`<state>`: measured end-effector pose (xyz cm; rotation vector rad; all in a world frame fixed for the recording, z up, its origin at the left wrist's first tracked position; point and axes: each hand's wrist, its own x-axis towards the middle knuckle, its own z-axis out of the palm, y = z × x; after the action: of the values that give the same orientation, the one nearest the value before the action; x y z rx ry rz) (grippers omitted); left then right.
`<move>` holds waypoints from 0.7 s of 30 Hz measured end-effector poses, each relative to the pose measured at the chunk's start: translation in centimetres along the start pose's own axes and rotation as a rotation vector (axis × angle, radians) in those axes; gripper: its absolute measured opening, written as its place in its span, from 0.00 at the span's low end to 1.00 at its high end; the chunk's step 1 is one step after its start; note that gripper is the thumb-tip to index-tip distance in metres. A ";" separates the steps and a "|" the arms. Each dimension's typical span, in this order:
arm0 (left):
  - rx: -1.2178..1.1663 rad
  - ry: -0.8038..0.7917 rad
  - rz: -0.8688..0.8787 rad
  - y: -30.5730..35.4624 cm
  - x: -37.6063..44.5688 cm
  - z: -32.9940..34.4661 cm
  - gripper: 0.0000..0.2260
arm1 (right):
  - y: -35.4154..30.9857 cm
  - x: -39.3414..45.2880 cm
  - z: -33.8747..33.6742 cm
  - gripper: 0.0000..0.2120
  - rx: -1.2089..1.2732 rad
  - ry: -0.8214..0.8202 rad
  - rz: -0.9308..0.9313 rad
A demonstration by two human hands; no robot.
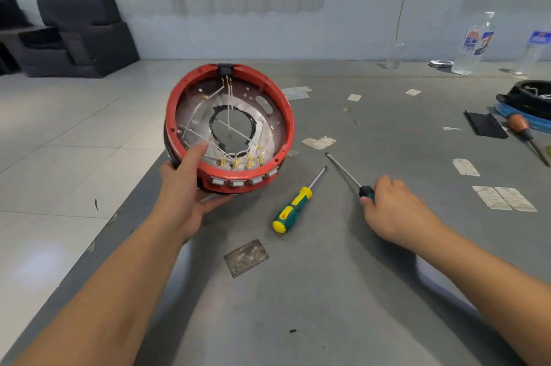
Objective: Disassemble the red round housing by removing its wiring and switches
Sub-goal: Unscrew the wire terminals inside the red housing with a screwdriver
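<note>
Red round housing [229, 127] in left hand [190, 195]; right hand [390, 210] grips screwdriver [347, 171].

housing [229, 127] left of screwdrivers [293, 207]

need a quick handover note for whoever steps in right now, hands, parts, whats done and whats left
Left hand grips the red housing by its near rim, tilted open side up over the table.
Right hand grips the slim screwdriver, which lies on the table.
Yellow-green screwdriver lies between the hands.
Done: nothing visible.
Left: white wires and switches are in place.
</note>
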<state>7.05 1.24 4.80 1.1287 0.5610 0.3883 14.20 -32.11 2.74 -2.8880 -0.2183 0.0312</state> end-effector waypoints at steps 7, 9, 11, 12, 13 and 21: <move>0.159 -0.047 -0.087 -0.8 -1.2 -1.8 0.27 | -1.7 -1.0 -0.9 0.24 -0.302 0.052 0.008; 0.154 -0.014 -0.111 -1.0 -1.1 -2.0 0.27 | -2.9 -1.5 -1.1 0.25 -0.340 0.228 -0.091; 0.133 0.009 -0.129 -1.2 -0.9 -2.2 0.29 | -4.8 -1.9 -0.8 0.22 -0.214 0.232 -0.279; 0.122 0.021 -0.138 -1.2 -0.9 -2.2 0.30 | -5.8 -2.0 -0.6 0.21 -0.137 0.172 -0.357; 0.115 0.031 -0.147 -1.2 -0.9 -2.2 0.30 | -6.8 -2.1 -0.3 0.20 -0.082 0.094 -0.398; 0.108 0.057 -0.148 -1.4 -0.5 -2.2 0.23 | -9.0 -0.4 0.6 0.18 -0.036 -0.143 -0.381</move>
<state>5.35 1.99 2.94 1.1735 0.7178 0.2648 12.46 -23.37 4.32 -2.8292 -0.7969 0.1660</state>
